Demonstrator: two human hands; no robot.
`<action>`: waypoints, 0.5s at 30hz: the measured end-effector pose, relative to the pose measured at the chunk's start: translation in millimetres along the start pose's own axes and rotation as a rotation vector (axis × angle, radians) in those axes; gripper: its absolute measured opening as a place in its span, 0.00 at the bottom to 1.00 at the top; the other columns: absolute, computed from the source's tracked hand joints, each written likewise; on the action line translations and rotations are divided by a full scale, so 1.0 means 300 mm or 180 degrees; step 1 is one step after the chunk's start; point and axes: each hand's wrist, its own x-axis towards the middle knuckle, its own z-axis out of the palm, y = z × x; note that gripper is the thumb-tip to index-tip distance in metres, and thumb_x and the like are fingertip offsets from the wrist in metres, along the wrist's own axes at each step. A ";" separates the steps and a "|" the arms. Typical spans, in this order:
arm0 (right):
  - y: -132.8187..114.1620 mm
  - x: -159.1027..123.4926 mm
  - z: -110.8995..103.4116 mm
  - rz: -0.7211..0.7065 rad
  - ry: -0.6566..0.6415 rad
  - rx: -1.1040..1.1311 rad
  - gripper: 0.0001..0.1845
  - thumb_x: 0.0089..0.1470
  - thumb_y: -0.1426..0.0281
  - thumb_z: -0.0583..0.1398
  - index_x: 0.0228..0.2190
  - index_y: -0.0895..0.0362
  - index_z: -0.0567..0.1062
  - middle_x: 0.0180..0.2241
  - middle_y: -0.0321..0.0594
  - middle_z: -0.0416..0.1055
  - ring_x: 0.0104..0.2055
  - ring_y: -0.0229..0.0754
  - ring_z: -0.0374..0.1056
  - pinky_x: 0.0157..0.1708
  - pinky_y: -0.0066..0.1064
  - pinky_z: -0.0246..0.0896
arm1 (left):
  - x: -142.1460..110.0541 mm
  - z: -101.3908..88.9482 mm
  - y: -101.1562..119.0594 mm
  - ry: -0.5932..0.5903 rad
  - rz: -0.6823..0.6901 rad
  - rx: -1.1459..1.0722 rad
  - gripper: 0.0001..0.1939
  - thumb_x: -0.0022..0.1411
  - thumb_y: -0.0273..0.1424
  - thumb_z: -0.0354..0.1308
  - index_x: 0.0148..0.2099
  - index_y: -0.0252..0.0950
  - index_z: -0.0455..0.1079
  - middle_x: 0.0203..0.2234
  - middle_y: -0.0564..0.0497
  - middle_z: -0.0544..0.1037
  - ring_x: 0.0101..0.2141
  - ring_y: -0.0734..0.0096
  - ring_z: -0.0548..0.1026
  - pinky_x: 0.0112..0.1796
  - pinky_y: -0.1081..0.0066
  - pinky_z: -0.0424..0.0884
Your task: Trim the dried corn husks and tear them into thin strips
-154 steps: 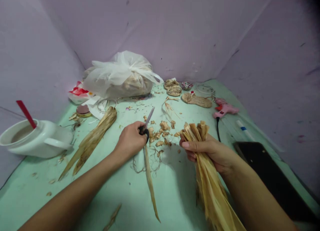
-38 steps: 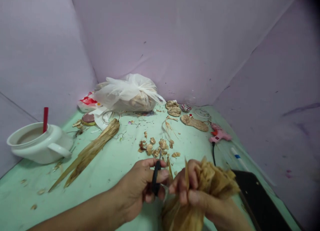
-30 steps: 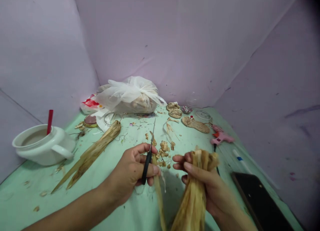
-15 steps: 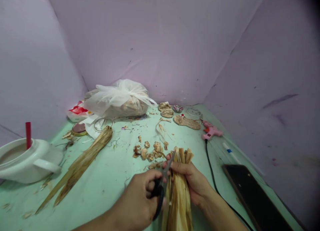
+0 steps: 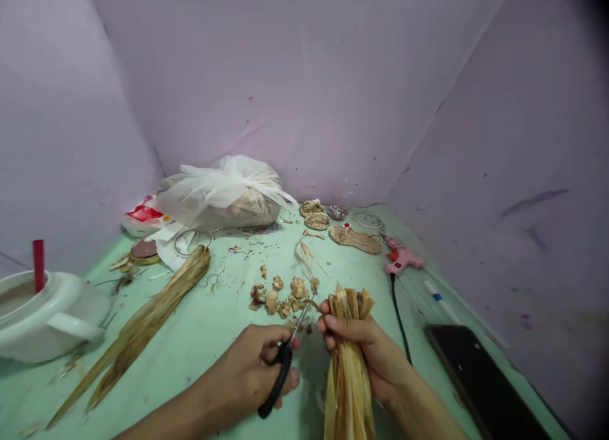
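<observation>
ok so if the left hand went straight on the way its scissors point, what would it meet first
Leading with the scissors, the left hand would probably first meet the small dried scrap by the blade tips, though depth is unclear and they may pass above it.

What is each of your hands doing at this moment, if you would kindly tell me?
Left hand: closed on the black-handled scissors.
Right hand: closed around the bundle of dried husks.
</observation>
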 end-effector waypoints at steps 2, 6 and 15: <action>0.016 -0.005 0.008 0.0085 -0.0084 -0.0084 0.16 0.27 0.74 0.70 0.25 0.62 0.76 0.19 0.39 0.73 0.16 0.30 0.64 0.16 0.18 0.58 | 0.005 0.003 0.009 0.0007 -0.0012 -0.0064 0.14 0.46 0.30 0.57 0.38 0.34 0.65 0.18 0.58 0.64 0.18 0.79 0.64 0.22 0.75 0.65; 0.028 -0.008 0.014 0.0073 -0.0149 -0.0174 0.16 0.28 0.74 0.70 0.25 0.61 0.75 0.19 0.38 0.73 0.16 0.30 0.63 0.16 0.18 0.56 | 0.005 0.013 0.038 0.0201 -0.0122 -0.0045 0.15 0.42 0.26 0.54 0.37 0.34 0.64 0.17 0.58 0.66 0.16 0.80 0.64 0.19 0.76 0.64; 0.002 -0.020 0.003 0.0062 -0.0139 -0.0252 0.17 0.27 0.73 0.71 0.25 0.60 0.76 0.19 0.36 0.72 0.16 0.28 0.61 0.16 0.18 0.55 | -0.039 -0.087 0.156 0.1164 -0.0144 0.1252 0.13 0.47 0.31 0.52 0.37 0.36 0.64 0.20 0.54 0.72 0.16 0.76 0.66 0.18 0.76 0.60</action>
